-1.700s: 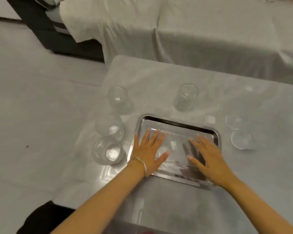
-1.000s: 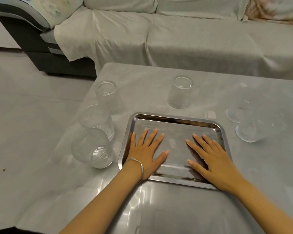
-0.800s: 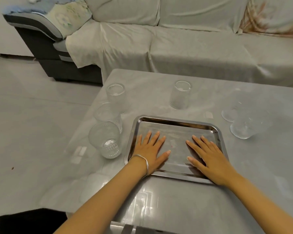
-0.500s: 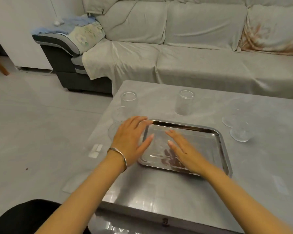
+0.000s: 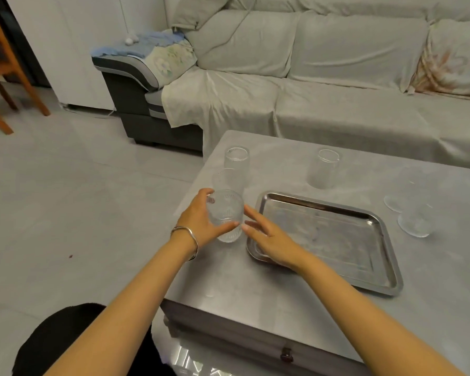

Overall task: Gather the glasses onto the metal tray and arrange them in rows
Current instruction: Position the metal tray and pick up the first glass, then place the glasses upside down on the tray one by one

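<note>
An empty metal tray (image 5: 375, 278) lies on the grey table (image 5: 255, 289). Left of it, my left hand (image 5: 198, 221) wraps around the nearest clear ribbed glass (image 5: 224, 217), thumb in front, fingers behind. My right hand (image 5: 269, 240) reaches over the tray's left corner with fingers spread, its tips right beside that glass. Two more glasses (image 5: 236, 161) stand in line behind the held one, the middle one (image 5: 223, 180) partly hidden. Another glass (image 5: 324, 169) stands beyond the tray. Two glasses (image 5: 415, 222) sit right of the tray.
A sofa (image 5: 337, 85) draped in pale cloth runs along the far side of the table. The table's left edge is close to the three glasses, with tiled floor (image 5: 79, 199) beyond. A wooden chair (image 5: 3, 69) stands far left.
Both hands left the tray bed and moved left. My left hand closed around the nearest glass; my right hand followed to its side. The camera view tilted up and shifted left.
</note>
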Action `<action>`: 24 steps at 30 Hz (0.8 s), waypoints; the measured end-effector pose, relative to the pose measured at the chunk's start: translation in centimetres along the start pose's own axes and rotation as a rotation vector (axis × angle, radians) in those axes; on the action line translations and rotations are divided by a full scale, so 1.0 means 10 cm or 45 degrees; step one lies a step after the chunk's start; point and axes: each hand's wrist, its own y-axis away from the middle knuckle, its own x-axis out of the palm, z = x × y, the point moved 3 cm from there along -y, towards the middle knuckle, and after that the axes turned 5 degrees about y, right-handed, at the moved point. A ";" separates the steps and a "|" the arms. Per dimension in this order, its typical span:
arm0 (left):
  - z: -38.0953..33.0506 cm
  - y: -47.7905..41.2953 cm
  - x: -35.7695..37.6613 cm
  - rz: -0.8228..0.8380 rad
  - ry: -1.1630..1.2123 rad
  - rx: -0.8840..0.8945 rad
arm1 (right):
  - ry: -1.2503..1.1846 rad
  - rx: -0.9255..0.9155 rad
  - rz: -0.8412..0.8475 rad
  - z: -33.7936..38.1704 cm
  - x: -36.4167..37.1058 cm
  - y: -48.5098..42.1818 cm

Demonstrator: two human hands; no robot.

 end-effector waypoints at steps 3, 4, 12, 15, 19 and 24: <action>0.06 0.04 0.00 -0.090 0.034 0.029 | -0.001 -0.027 0.029 -0.03 0.00 0.01; 0.06 0.07 -0.03 -0.107 0.085 0.034 | -0.017 -0.045 0.038 -0.03 0.00 0.02; -0.22 0.21 -0.06 -0.032 0.926 -0.048 | -0.686 0.107 -0.036 -0.02 -0.18 0.12; -0.41 0.16 0.11 0.125 1.077 -0.008 | -0.982 0.147 0.021 -0.02 -0.34 0.21; -0.64 0.00 0.34 0.269 0.845 0.120 | -1.005 0.075 -0.162 -0.12 -0.75 0.34; -1.02 -0.28 0.73 0.461 0.487 0.310 | -0.722 0.056 -0.522 -0.29 -1.43 0.60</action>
